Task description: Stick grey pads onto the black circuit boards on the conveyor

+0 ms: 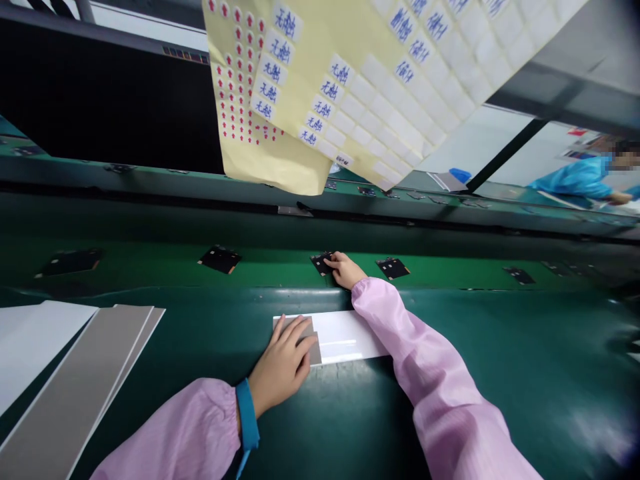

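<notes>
My left hand (283, 363) lies flat with fingers stretched out on a small grey sheet (314, 350) at the left end of a white strip (350, 335) on the dark green bench. My right hand (345, 270) reaches forward to the green conveyor belt (280, 267), its fingers curled on a small black board (321, 263). Both arms wear pink sleeves, and a blue band circles the left wrist.
More black boards ride the belt: (220, 259), (393, 268), (70, 261), (519, 275). Grey and white sheets (75, 380) lie stacked at the left. Yellow label sheets (350, 80) hang overhead. Another person in a blue coat (580, 180) works at the far right.
</notes>
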A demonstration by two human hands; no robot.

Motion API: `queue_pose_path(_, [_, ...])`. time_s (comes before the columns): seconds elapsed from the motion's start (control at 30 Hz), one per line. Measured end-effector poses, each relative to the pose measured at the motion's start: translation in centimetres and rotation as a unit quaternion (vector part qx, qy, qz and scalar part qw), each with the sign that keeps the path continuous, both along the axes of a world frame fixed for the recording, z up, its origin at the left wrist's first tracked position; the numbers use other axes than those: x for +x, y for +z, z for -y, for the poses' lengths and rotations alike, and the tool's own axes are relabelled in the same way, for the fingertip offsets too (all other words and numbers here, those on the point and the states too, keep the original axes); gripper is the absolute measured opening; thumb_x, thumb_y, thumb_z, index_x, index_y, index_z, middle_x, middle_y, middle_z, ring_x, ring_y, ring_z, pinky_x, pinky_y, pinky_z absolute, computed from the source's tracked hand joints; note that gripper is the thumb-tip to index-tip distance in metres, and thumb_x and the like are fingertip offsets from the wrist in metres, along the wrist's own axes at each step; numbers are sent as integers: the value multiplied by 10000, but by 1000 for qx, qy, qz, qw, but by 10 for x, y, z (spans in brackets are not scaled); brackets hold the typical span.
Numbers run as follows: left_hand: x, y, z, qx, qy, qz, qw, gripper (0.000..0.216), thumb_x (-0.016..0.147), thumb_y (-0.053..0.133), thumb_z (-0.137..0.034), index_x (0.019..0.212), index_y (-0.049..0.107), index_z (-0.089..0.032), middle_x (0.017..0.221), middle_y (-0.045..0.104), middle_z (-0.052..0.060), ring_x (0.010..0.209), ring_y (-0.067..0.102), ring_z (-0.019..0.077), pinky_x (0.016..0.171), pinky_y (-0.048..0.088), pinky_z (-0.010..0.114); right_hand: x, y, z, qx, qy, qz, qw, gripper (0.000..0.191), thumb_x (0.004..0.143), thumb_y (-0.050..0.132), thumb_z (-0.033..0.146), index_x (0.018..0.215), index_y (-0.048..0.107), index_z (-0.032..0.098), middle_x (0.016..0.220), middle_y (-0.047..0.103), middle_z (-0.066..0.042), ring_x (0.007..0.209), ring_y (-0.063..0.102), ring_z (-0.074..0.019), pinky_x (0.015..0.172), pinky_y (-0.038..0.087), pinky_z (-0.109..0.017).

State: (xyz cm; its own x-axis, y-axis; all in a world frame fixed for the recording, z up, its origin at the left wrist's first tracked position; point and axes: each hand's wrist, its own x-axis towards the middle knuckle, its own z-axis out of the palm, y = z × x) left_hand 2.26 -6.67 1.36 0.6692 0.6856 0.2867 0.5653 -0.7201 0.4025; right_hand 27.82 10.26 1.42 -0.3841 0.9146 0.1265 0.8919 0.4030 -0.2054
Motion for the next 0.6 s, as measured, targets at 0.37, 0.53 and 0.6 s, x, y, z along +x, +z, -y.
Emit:
queue_pose_path(0.37, [-2,-6,4,15,15,9,1000,192,852,410,-155,996,535,-176,1343,429,112,1320,303,258,1113,152,563,-50,20,120,-1,-31,-234,972,224,759,502,112,891,672,175,776,563,-39,647,542,-131,645,476,-264])
queue_pose_path(0.53, [-1,-9,4,17,24,9,1000,180,847,413,-154,986,525,-181,1342,425,109,1315,307,253,1115,131,557,-74,8,156,-91,-40,-212,972,144,732,578,147,855,647,179,736,589,-23,596,539,-122,619,463,-260])
queue_pose_path(0.6, [0,-10,4,17,25,11,999,183,842,421,-156,991,525,-184,1343,424,105,1312,312,252,1116,125,554,-74,9,155,-95,-43,-205,973,116,730,591,154,831,643,175,741,600,-27,595,543,-120,631,460,-262])
